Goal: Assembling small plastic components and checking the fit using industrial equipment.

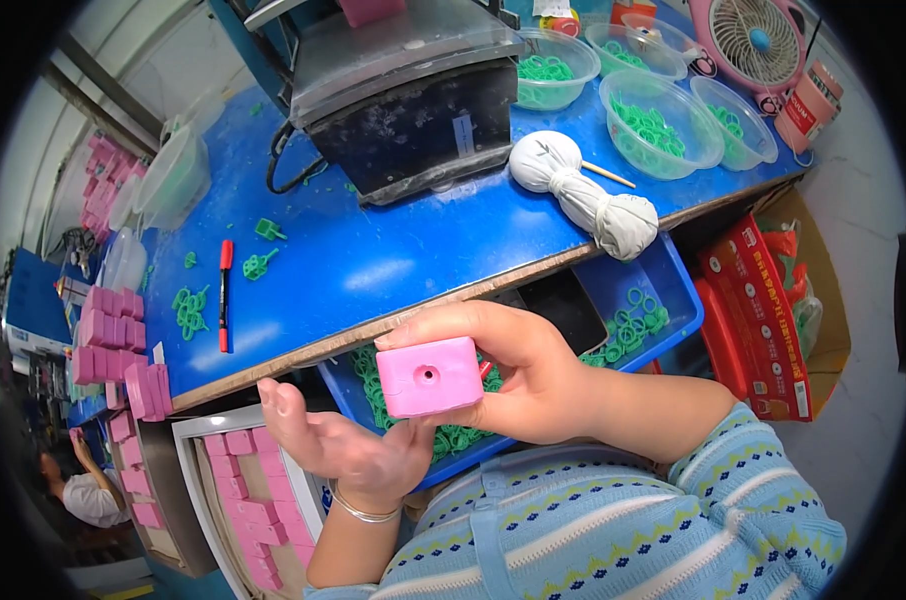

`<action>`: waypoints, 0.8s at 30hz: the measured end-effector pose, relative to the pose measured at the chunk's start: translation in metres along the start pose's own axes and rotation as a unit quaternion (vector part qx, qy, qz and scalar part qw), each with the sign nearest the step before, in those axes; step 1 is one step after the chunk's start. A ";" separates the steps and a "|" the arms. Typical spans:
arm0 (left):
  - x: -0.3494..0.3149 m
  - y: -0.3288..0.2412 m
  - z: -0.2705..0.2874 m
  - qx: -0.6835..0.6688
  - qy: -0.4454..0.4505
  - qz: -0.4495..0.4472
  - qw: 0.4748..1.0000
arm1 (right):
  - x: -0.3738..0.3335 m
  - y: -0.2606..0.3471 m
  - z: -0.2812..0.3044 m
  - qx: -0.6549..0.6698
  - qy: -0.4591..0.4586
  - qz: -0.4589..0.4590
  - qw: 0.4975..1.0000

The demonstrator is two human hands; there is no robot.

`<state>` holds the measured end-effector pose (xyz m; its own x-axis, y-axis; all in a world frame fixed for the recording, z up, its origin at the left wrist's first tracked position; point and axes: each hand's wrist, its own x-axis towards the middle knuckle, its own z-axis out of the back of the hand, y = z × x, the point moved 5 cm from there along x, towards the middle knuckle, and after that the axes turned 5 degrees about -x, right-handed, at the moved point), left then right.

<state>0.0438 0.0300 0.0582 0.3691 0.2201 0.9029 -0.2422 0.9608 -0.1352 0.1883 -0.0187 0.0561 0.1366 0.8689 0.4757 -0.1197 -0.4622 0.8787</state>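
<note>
A pink block-shaped mould [413, 387] with rounded corners and a small dark hole in its face is gripped by my right hand [538, 365]. The thumb and fingers hold its upper and lower edges. Just below and left of it, my left hand [358, 452] is spread with the palm turned up, slightly smeared by motion. It holds nothing. Under both hands sits a blue tray [691, 312] with many small green ring-shaped pieces [638, 325]. A bit of something red shows beside the mould, mostly hidden by my right hand.
On the blue table [373, 260] stand a black machine [413, 140], clear bowls [663, 130] of green pieces, a white cloth bundle [583, 190], a red marker [225, 290] and a pink fan [753, 40]. Pink moulds [258, 510] fill a left drawer; a red box [758, 320] is right.
</note>
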 end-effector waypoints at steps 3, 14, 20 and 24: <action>0.010 -0.011 -0.006 0.127 0.112 -0.129 0.977 | -0.002 0.000 -0.001 -0.038 0.011 -0.023 0.999; 0.048 0.061 -0.010 0.045 0.406 0.129 0.904 | 0.083 0.013 0.087 0.233 -0.117 -0.280 0.924; 0.047 0.067 -0.031 -0.028 0.393 0.207 0.896 | 0.099 0.004 0.106 0.224 -0.063 -0.301 0.925; 0.037 0.075 -0.023 -0.037 0.377 0.259 0.888 | 0.058 0.023 0.080 0.215 -0.010 -0.240 0.947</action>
<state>0.0595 0.1144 0.0718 0.7284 0.6600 0.1842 -0.5060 0.6993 -0.5049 0.2723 0.0069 0.1077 0.0931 0.9956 0.0139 0.3719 -0.0477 0.9270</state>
